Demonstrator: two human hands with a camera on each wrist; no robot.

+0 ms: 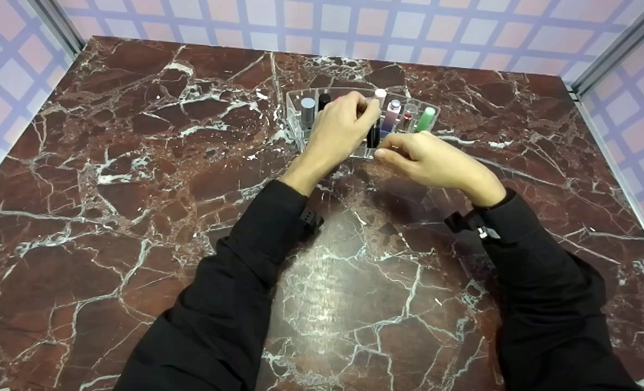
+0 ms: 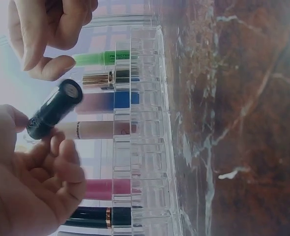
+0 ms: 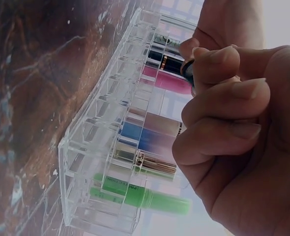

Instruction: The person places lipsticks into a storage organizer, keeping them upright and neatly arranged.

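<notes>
My left hand (image 1: 343, 119) pinches a black lipstick-like tube (image 2: 54, 110) between thumb and fingers, above the front of a clear acrylic organizer (image 2: 162, 147). The tube leans, one round end turned toward my right hand (image 1: 436, 160). That hand hovers beside it with loosely bent fingers and nothing visible in its grasp; in the left wrist view its fingertips (image 2: 61, 66) look slightly apart from the tube. In the right wrist view the tube is mostly hidden behind the right fingers.
Cosmetic tubes stand in the organizer's slots: a green one (image 3: 135, 194), a gold-capped one (image 3: 157, 164), a purple-blue one (image 2: 103, 101), a pink one (image 2: 105, 189) and a black one with a gold ring (image 2: 93, 217), among others. Beneath is a reddish-brown marbled tabletop (image 1: 191, 228), with patterned panels (image 1: 332, 21) behind.
</notes>
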